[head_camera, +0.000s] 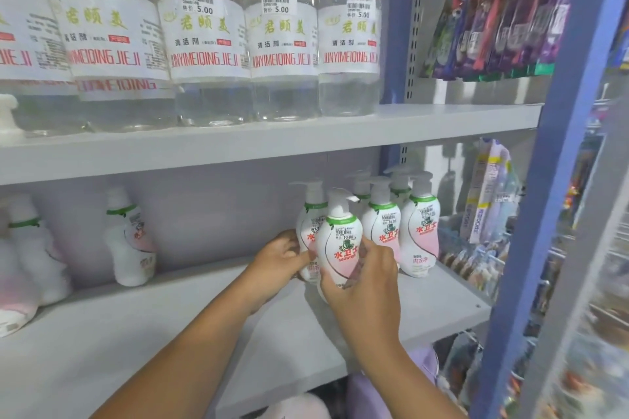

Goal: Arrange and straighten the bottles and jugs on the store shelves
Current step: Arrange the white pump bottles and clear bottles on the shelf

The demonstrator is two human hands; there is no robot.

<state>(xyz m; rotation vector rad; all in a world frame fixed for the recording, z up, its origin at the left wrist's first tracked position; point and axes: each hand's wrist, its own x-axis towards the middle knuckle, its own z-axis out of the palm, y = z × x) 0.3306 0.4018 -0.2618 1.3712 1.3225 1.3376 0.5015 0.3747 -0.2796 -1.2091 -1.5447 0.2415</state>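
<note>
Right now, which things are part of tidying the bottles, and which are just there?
Part of the job:
- front pump bottle, gripped by right hand
- pump bottle behind it, touched by left hand
- other pump bottles
- clear jugs on upper shelf

Just there:
- hanging packets
- blue post

White-and-pink pump bottles (340, 245) with green collars; clear jugs (204, 44) with orange-red caps, white labels; grey shelves (204, 146).

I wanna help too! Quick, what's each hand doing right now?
Left hand: fingers on the left side of the front pump bottle, steadying it.
Right hand: curled round the same pump bottle, holding it.
</note>
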